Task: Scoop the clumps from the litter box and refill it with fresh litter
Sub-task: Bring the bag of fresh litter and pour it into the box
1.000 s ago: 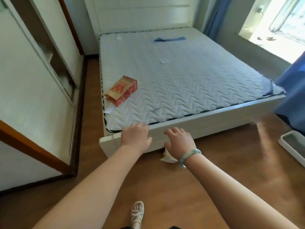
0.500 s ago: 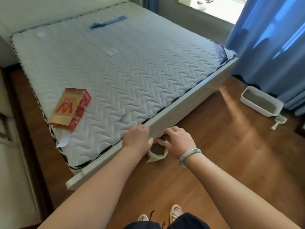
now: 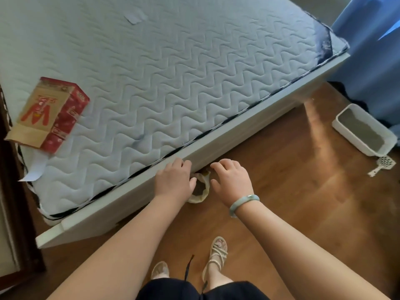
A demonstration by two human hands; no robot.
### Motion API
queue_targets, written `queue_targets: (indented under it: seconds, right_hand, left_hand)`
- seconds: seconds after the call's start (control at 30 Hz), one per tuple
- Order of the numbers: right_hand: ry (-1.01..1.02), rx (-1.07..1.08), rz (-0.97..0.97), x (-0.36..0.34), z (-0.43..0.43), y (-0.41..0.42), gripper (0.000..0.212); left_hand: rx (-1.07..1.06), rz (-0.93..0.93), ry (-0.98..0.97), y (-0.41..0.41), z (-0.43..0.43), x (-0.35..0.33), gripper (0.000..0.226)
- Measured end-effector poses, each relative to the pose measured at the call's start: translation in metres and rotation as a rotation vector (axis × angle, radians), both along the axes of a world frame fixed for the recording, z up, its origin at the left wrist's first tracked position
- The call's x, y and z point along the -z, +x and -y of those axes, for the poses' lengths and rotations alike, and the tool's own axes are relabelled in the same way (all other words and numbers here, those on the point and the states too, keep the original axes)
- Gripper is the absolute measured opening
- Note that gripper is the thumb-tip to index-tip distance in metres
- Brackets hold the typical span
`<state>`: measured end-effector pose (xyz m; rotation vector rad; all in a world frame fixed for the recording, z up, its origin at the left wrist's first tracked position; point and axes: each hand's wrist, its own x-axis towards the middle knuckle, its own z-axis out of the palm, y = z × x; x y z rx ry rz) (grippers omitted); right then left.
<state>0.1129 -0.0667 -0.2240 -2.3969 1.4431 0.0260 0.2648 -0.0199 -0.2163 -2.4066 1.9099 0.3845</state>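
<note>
Your left hand (image 3: 175, 180) touches the rim of the small pale open-topped bag (image 3: 200, 191) on the wooden floor (image 3: 281, 191), though I cannot tell whether it grips, your right hand (image 3: 232, 180) hovers spread-fingered just beside it, and the white rectangular plastic litter box (image 3: 355, 145) lies well apart to your right.

Mattress (image 3: 173, 83): red-brown carton (image 3: 47, 113) at frame left, paper scrap (image 3: 135, 17) top centre. Wood floor (image 3: 292, 202): litter box (image 3: 355, 140) and scoop (image 3: 382, 167) far right, small bag (image 3: 200, 191) centre, against bed base.

Pale blue wave-quilted mattress (image 3: 173, 72), red-and-tan paper bag (image 3: 47, 113), white litter box (image 3: 355, 141), brown wood-grain floor (image 3: 281, 191), blue curtain (image 3: 372, 61).
</note>
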Motion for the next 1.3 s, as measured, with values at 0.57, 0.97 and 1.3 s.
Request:
queue_targets:
  seconds: [0.57,0.97,1.3]
  right_hand:
    - [0.108,0.153,0.022,0.368,0.028,0.004,0.04]
    - [0.215,0.044,0.035,0.566,0.07,0.004,0.041]
    - [0.315,0.068,0.089,0.582,0.07,0.006,0.048]
  left_hand:
    - [0.019,-0.045,0.087,0.015,0.025,0.368,0.047]
    - [0.074,-0.099,-0.104,0.052,0.023,0.572,0.052]
    - [-0.125,-0.371,-0.096,0.032,0.01,0.586,0.058]
